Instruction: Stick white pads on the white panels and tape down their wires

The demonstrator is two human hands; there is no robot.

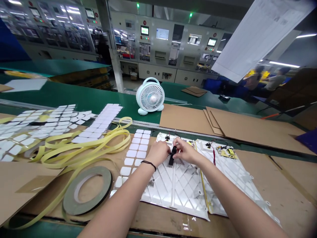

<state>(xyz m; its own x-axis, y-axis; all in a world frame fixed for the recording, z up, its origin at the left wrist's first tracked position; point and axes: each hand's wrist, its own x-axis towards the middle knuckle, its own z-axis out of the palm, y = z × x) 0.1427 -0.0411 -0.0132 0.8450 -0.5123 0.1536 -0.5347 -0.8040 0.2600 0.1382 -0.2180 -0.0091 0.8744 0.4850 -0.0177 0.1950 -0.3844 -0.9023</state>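
- The left hand (158,152), a dark band on its wrist, has its fingers curled in, pinching the upper end of a small black strip (171,156)
- The right hand (187,151) meets it from the other side, fingertips closed on the same strip
- The strip stands nearly upright between both hands, just above the far part of a white ribbed panel (173,186) lying on cardboard
- A second white panel (232,173) lies beside it, carrying a small circuit board (226,152) with red wires
- Left of the hands: a sheet of white pads (137,148), loose yellow backing strips (81,148), a grey tape roll (86,190)
- A pale blue fan (150,96) stands well behind
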